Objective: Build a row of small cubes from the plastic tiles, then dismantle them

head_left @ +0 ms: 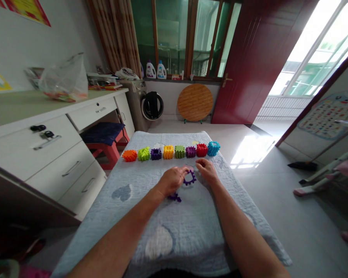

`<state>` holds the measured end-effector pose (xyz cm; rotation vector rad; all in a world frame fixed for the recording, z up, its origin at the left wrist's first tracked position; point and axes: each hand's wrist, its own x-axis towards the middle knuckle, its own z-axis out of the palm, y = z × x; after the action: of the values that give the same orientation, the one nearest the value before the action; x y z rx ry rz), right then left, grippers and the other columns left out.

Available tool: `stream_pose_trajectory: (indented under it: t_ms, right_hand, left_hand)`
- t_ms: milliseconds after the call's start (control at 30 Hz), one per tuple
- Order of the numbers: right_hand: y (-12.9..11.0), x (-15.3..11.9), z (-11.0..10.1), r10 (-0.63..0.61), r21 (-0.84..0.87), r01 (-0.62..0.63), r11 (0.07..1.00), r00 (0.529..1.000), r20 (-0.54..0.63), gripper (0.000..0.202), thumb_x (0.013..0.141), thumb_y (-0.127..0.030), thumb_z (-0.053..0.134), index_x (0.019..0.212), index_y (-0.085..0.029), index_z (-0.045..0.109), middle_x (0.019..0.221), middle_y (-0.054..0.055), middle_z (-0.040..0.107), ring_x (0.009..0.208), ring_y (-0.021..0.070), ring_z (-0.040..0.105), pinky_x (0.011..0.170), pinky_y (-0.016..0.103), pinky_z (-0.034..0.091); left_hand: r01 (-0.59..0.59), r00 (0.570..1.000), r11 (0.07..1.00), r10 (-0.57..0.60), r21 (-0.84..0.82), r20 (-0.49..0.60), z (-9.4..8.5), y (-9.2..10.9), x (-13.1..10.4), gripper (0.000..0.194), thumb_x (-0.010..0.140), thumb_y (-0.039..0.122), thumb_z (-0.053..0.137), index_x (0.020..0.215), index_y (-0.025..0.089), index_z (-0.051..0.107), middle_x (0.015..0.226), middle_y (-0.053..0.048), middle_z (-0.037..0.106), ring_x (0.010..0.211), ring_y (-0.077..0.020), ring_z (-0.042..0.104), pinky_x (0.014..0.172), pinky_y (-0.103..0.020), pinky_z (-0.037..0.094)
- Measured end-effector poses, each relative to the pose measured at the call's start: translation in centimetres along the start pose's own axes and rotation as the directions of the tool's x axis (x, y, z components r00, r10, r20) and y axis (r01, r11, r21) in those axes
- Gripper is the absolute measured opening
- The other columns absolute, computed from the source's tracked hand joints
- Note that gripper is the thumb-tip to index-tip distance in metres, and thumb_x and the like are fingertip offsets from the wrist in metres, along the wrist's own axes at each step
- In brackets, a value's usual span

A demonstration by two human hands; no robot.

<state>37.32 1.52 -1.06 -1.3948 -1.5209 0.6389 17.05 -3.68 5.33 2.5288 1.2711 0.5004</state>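
My left hand pinches the upper left edge of a purple frame-shaped piece over the cloth-covered table. Under that wrist, another purple piece lies partly hidden on the cloth. Just right of the frame, my right hand has its fingers curled together; what they hold, if anything, is too small to tell. Beyond both hands runs a row of toothed blocks: orange, lime, dark purple, yellow, green, purple, red and blue.
A white desk with drawers stands at the left, bearing a plastic bag. Beside it is a red stool. A washing machine and a round wooden board stand beyond the table. A pink-seated chair is at the right.
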Motion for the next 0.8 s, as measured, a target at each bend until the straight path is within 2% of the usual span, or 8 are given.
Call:
stream_pose_trajectory:
  t_ms: [67, 133, 233, 300, 400, 467, 800]
  right_hand:
    - [0.0, 0.0, 0.0, -0.001, -0.007, 0.002, 1.000, 1.000, 0.013, 0.028, 0.069, -0.036, 0.051, 0.082, -0.016, 0.066, 0.066, 0.001, 0.061, 0.058, 0.0135, 0.051, 0.056, 0.025, 0.040]
    - [0.0, -0.1, 0.0, -0.002, -0.024, 0.003, 1.000, 1.000, 0.021, 0.028, 0.069, -0.036, 0.051, 0.082, -0.016, 0.066, 0.066, 0.001, 0.061, 0.059, 0.0137, 0.052, 0.056, 0.025, 0.040]
    - [0.0, -0.2, 0.0, -0.008, -0.044, 0.009, 0.999, 1.000, 0.029, 0.028, 0.070, -0.035, 0.051, 0.083, -0.016, 0.067, 0.065, 0.002, 0.061, 0.058, 0.0139, 0.052, 0.056, 0.025, 0.040]
    - [0.0, -0.2, 0.0, -0.014, -0.053, 0.015, 0.998, 0.999, 0.030, 0.028, 0.071, -0.034, 0.051, 0.083, -0.015, 0.067, 0.064, 0.001, 0.061, 0.058, 0.0139, 0.051, 0.056, 0.025, 0.040]
    - [-0.2, -0.3, 0.0, -0.028, -0.073, 0.029, 0.997, 0.999, 0.025, 0.028, 0.071, -0.034, 0.051, 0.083, -0.015, 0.068, 0.064, 0.001, 0.061, 0.058, 0.0137, 0.051, 0.057, 0.025, 0.040]
    - [-0.3, -0.4, 0.0, -0.044, -0.094, 0.046, 0.994, 0.999, 0.028, 0.027, 0.071, -0.033, 0.051, 0.082, -0.015, 0.068, 0.064, 0.001, 0.061, 0.057, 0.0135, 0.051, 0.058, 0.025, 0.040]
    - [-0.5, -0.6, -0.1, -0.064, -0.146, 0.069, 0.987, 0.997, 0.038, 0.029, 0.070, -0.034, 0.050, 0.084, -0.015, 0.068, 0.063, 0.001, 0.061, 0.057, 0.0140, 0.052, 0.059, 0.026, 0.040]
  left_hand:
    - [0.101, 0.995, 0.995, -0.101, 0.005, -0.016, -1.3, -2.2, 0.1, 0.029, 0.097, 0.031, 0.035, 0.110, 0.023, 0.060, 0.099, -0.003, 0.071, 0.091, -0.0177, 0.065, 0.078, -0.026, 0.045]
    - [0.144, 0.990, 0.989, -0.144, 0.030, -0.003, -2.0, -4.4, 0.1, 0.030, 0.096, 0.031, 0.036, 0.110, 0.022, 0.061, 0.103, -0.004, 0.071, 0.095, -0.0178, 0.065, 0.080, -0.026, 0.045]
    - [0.153, 0.987, 0.982, -0.158, 0.112, 0.039, -2.1, -6.9, -0.1, 0.029, 0.094, 0.028, 0.040, 0.110, 0.021, 0.063, 0.109, -0.005, 0.069, 0.100, -0.0184, 0.062, 0.088, -0.027, 0.044]
    - [0.165, 0.985, 0.972, -0.171, 0.166, 0.024, -1.8, -7.8, -0.4, 0.032, 0.091, 0.029, 0.045, 0.116, 0.018, 0.061, 0.114, -0.009, 0.066, 0.106, -0.0213, 0.059, 0.095, -0.031, 0.041]
    - [0.198, 0.980, 0.953, -0.199, 0.231, -0.018, -1.3, -7.9, -1.0, 0.048, 0.083, 0.042, 0.057, 0.122, 0.015, 0.057, 0.119, -0.013, 0.061, 0.111, -0.0264, 0.054, 0.098, -0.036, 0.040]
    - [0.203, 0.978, 0.941, -0.209, 0.271, -0.006, -1.1, -7.6, -1.1, 0.054, 0.075, 0.049, 0.064, 0.118, 0.016, 0.060, 0.116, -0.012, 0.061, 0.109, -0.0280, 0.054, 0.096, -0.036, 0.042]
    - [0.158, 0.976, 0.932, -0.198, 0.325, 0.094, -1.8, -7.1, 0.1, 0.039, 0.064, 0.045, 0.067, 0.095, 0.021, 0.070, 0.095, -0.007, 0.066, 0.092, -0.0252, 0.061, 0.082, -0.032, 0.046]
